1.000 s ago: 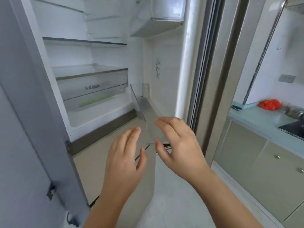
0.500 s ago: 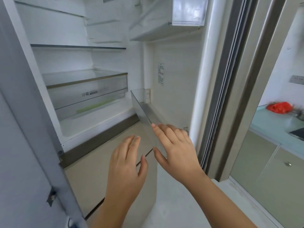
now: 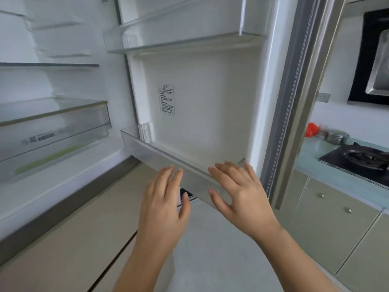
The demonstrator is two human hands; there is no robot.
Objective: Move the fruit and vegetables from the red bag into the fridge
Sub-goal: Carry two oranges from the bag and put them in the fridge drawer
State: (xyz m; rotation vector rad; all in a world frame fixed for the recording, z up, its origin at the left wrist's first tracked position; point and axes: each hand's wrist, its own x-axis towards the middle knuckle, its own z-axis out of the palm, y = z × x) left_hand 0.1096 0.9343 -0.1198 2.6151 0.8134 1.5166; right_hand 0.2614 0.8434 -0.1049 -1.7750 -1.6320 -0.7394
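The fridge (image 3: 210, 91) is seen to be white, its label (image 3: 166, 100) printed in black. A green strip (image 3: 52, 158) is shown in the clear drawer (image 3: 63, 123). The bag (image 3: 312, 130) is red, the table (image 3: 311, 153) pale green, the hob (image 3: 336, 160) black.

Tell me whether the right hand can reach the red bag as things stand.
Probably not: the right hand is at the lower door bin, while the red bag lies far off on the counter, past the edge of the fridge door.
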